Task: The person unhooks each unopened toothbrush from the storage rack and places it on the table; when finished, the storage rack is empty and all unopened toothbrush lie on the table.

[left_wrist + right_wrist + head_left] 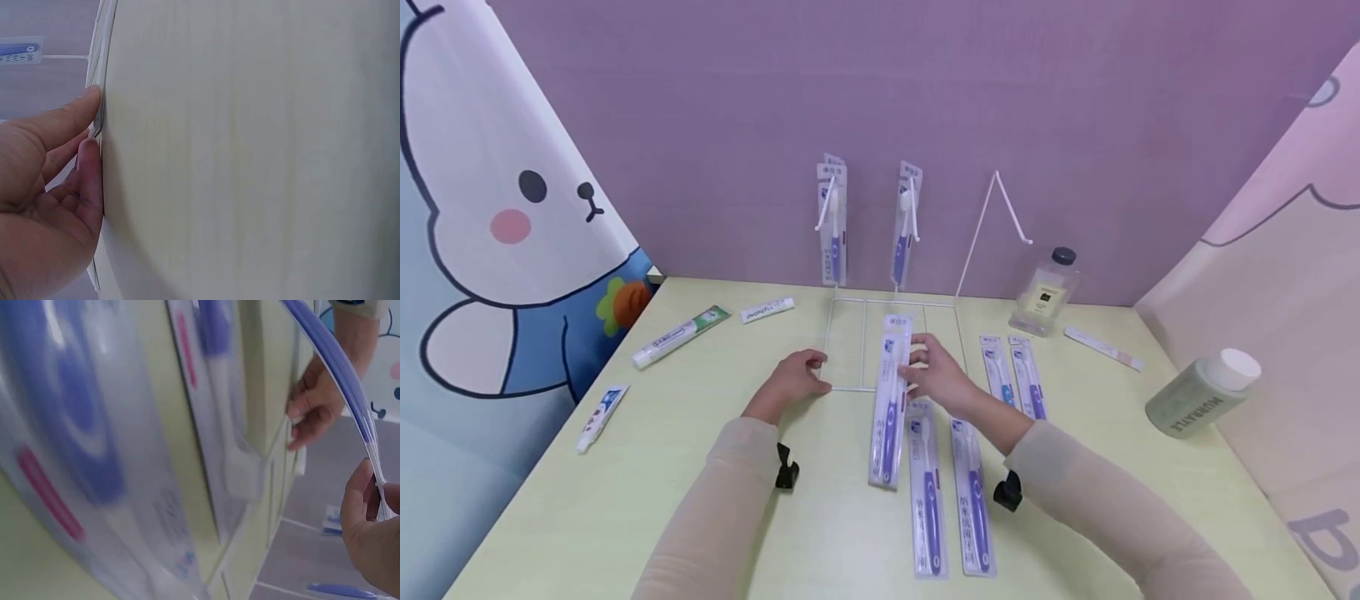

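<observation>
My right hand (943, 379) pinches a packaged toothbrush (889, 408) by the edge near its upper end. The clear pack with its purple-handled brush hangs slanted over the front of a white wire rack (853, 389). At the rack's front left corner, my left hand (790, 379) grips the wire; in the left wrist view the thumb (69, 115) and a finger meet on it. Packaged toothbrushes (832, 250) hang on the rack's left hook, and another packaged toothbrush (904, 233) on the middle one. The right hook (976, 229) is bare.
Two packaged toothbrushes (929, 500) lie in front of the rack and two more (1028, 379) lie right of it, partly behind my forearm. Toothpaste tubes (679, 337) lie at left. A clear bottle (1045, 296), grey-green bottle (1198, 396) and slim box (1103, 349) are at right.
</observation>
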Demonstrator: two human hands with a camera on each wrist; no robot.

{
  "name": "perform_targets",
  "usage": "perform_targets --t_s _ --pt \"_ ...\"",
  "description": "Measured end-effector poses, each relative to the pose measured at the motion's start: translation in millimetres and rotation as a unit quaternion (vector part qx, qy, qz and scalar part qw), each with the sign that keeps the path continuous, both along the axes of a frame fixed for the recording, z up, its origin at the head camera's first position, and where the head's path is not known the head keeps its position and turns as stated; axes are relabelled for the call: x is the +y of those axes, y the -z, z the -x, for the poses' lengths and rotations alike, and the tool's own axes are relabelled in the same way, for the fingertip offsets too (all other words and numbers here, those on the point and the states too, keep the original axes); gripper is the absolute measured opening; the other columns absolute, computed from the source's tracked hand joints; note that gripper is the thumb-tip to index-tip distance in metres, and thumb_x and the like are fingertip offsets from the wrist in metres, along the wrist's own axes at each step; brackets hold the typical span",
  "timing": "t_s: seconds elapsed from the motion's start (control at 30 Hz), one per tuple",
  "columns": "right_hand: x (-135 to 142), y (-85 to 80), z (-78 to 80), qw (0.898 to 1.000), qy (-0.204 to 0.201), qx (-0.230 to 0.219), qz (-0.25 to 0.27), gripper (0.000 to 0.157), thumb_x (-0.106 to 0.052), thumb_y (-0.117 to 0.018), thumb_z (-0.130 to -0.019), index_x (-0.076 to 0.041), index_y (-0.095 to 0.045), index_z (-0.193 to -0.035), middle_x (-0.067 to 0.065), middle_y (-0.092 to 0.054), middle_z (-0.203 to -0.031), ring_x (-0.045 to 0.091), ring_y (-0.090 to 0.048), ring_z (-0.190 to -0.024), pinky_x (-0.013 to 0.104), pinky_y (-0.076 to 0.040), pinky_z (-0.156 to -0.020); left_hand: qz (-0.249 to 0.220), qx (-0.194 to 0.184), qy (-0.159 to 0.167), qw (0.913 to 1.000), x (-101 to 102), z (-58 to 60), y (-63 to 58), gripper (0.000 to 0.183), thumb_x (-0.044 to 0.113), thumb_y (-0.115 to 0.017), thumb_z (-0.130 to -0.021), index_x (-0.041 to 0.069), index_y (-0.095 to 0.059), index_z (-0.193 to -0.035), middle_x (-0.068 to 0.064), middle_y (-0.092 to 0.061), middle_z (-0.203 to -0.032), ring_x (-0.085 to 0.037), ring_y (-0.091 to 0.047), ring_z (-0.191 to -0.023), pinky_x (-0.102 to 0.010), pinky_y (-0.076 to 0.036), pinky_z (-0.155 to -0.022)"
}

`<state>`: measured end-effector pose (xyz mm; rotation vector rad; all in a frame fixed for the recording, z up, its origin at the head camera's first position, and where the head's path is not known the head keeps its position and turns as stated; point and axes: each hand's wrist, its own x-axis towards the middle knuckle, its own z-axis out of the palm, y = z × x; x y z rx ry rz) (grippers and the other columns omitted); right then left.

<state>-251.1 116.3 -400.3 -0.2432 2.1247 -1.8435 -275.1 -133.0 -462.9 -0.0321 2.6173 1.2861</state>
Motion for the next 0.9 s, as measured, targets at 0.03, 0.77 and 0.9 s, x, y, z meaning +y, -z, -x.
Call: perform_targets --t_s 0.03,0.77,0.9 --pt "-0.9 4.2 -3.4 1.000 -0.001 -0.008 -0.002 0.050 0.007 -0.052 -0.086 -0.003 -0.029 -0.129 0.021 -0.052 -0.100 0.027 -0.058 -0.071 0.041 -0.053 -0.063 0.002 0.001 0.001 1.0000 -0.2 0.2 -0.2 0.056 0.008 -0.072 -0.076 0.005 -0.048 -0.127 -0.010 -0.049 -0.118 -0.024 -0.051 -0.097 -0.038 -0.040 -0.088" --pt "-7.0 37.4 -41.2 0.976 -0.034 -0.066 -0.203 0.067 -0.005 -0.070 -0.076 0.003 -0.034 -0.132 0.010 -0.060 -0.081 0.023 -0.063 -0.060 0.032 -0.050 -0.071 0.003 0.000 0.006 1.0000 -0.8 3.0 0.7 0.057 0.009 -0.072 -0.076 0.006 -0.047 -0.127 -0.010 -0.049 -0.119 -0.024 -0.051 -0.098 -0.037 -0.041 -0.087" --pt "-8.1 38.0 -42.9 0.968 -0.048 -0.069 -0.236 0.067 -0.007 -0.070 -0.077 0.005 -0.034 -0.132 0.009 -0.061 -0.074 0.022 -0.062 -0.058 0.035 -0.049 -0.075 0.006 0.000 0.008 0.9999 -0.4 2.5 0.7 0.057 0.008 -0.071 -0.076 0.005 -0.047 -0.127 -0.010 -0.049 -0.119 -0.024 -0.050 -0.098 -0.037 -0.040 -0.087"
